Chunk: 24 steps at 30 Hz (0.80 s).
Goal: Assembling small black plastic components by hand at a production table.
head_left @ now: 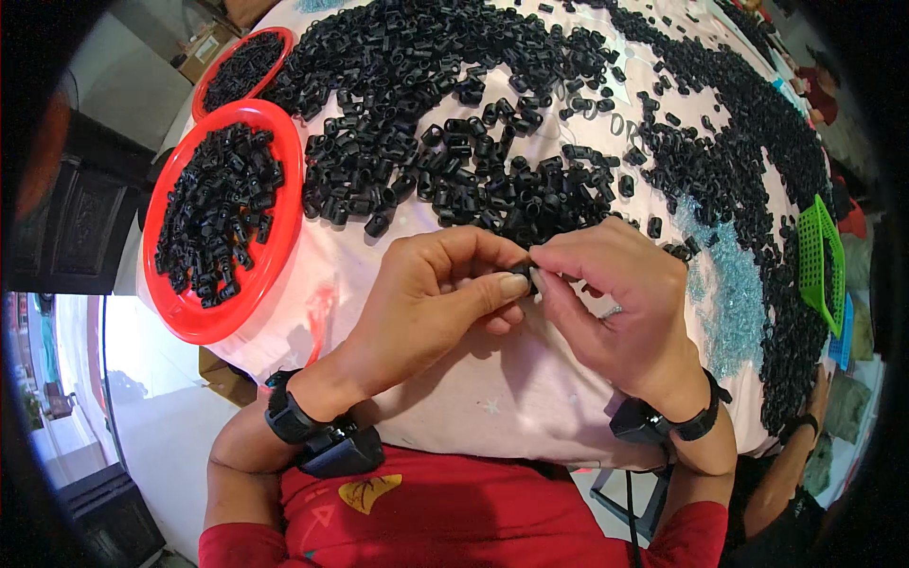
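My left hand [436,293] and my right hand [620,303] meet over the near part of a table covered with a pale pink cloth [454,398]. Both pinch one small black plastic part [524,268] between thumbs and fingertips; most of it is hidden by the fingers. Just beyond the hands lies a big heap of the same black plastic parts [454,123]. A ring shows on my right hand, and black bands sit on both wrists.
A red round tray [275,260] filled with black parts sits at the left table edge, a second red tray [210,80] behind it. Clear bluish bits [734,293] lie at right, beside a green basket [812,256]. Another person's arm [791,464] reaches in at lower right.
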Motion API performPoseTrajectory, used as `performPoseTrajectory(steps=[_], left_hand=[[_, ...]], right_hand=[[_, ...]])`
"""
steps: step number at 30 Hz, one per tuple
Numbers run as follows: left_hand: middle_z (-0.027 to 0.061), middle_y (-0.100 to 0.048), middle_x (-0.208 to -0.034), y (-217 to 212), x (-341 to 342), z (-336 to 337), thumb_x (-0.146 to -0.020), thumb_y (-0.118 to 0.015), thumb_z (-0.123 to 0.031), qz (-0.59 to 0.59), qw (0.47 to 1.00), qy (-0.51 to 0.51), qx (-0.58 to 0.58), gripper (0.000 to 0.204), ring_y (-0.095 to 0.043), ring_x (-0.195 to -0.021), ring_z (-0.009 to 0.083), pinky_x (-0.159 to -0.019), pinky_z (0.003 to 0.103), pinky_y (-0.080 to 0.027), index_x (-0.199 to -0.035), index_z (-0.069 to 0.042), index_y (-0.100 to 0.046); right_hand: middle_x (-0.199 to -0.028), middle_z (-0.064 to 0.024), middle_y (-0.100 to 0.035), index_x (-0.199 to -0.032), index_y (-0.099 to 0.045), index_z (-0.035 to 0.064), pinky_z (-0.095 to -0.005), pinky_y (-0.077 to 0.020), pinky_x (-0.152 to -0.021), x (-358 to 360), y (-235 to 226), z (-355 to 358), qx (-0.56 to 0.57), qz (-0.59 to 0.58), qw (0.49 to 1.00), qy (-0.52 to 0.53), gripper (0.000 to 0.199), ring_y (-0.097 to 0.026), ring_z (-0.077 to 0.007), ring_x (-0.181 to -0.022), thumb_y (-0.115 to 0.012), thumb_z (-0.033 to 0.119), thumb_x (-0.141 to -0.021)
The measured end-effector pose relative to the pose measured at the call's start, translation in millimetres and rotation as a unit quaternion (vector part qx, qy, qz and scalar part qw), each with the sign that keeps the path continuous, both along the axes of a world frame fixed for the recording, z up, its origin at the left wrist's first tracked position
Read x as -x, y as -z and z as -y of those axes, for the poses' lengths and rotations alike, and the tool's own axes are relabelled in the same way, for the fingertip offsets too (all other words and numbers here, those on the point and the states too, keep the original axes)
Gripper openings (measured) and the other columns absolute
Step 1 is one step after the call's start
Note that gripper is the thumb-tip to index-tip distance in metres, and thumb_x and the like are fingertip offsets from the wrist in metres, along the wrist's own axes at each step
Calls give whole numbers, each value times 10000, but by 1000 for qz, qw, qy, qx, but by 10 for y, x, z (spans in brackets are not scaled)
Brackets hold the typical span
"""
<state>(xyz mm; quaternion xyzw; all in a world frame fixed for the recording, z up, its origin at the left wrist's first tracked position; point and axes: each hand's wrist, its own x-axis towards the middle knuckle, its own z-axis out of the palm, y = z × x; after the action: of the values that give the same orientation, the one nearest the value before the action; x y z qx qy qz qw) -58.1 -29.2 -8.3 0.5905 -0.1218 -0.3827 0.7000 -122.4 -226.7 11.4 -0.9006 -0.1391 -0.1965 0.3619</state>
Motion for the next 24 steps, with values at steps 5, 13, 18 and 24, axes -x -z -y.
performPoseTrajectory(steps=[5, 13, 18, 24], left_hand=[[47, -730, -945, 11, -19, 16, -994, -683, -100, -23, 999, 10, 33, 194, -675, -760, 66, -680, 198, -564, -1137, 30, -690], [22, -714, -1006, -12, -6, 18, -1013, -682, -192, -52, 997, 32, 46, 239, -654, -853, 63, -751, 220, -535, -1174, -17, -675], [-15, -691, -973, -37, 20, 54, -1024, -640, -178, -9, 999, 28, 40, 183, -610, -859, 26, -753, 200, -491, -1139, -42, -678], [-21, -683, -956, -36, 23, 81, -1024, -598, -161, -46, 998, 16, 47, 162, -611, -834, 25, -721, 197, -490, -1129, -57, -665]], right_hand=[[-918, -122, -709, -963, -719, 24, -345, -545, -643, 23, -57, -15, 49, 51, 997, -11, 275, -662, -291, -752, -801, -3, -702], [-964, -114, -702, -1022, -717, 27, -349, -562, -666, 28, -48, -20, 80, 71, 994, -7, 376, -659, -283, -783, -822, 15, -661], [-968, -111, -703, -1048, -718, 30, -347, -565, -674, 29, -41, -15, 76, 66, 995, -18, 409, -661, -279, -798, -823, 16, -653], [-999, -119, -709, -1103, -718, 36, -359, -564, -695, 24, -88, -13, 56, 41, 997, -19, 426, -660, -286, -825, -813, 18, -688]])
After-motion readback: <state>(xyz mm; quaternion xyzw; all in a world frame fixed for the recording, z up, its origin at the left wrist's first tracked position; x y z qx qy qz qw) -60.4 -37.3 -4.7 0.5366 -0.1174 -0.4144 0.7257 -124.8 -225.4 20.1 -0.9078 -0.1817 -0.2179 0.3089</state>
